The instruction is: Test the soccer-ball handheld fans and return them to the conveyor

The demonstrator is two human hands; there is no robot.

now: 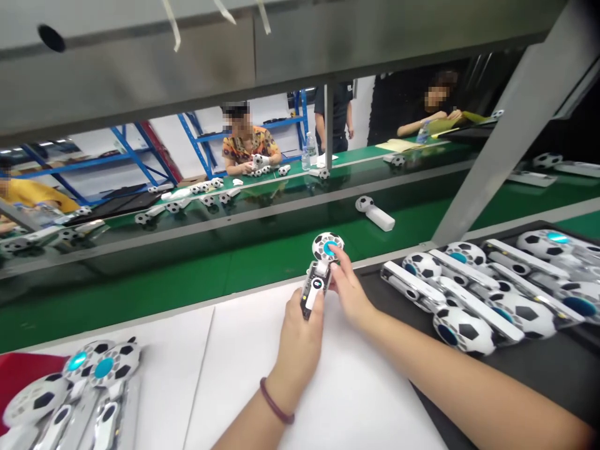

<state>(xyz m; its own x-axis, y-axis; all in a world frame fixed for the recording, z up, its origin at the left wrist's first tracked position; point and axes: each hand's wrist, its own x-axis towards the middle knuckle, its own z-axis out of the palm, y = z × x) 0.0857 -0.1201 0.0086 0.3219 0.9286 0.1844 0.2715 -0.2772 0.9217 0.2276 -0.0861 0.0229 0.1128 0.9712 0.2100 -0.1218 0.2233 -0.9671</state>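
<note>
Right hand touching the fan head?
Touching. Head view: right hand has a fingertip on the blue centre of the soccer-pattern fan; left hand grips its handle.

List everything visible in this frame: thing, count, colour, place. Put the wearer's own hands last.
Held fan: one, white with football-pattern head and teal centre, in both hands over the white sheet.
Fan pile, right: about ten, same pattern, on black mat.
Fan pile, left: several, near the lower left corner.
Lone fan: one, white, on green belt.
Co-workers: at least three, across the far belt.
Left hand: grips the handle, dark wristband.
Right hand: fingertip on the fan's teal centre.
</note>
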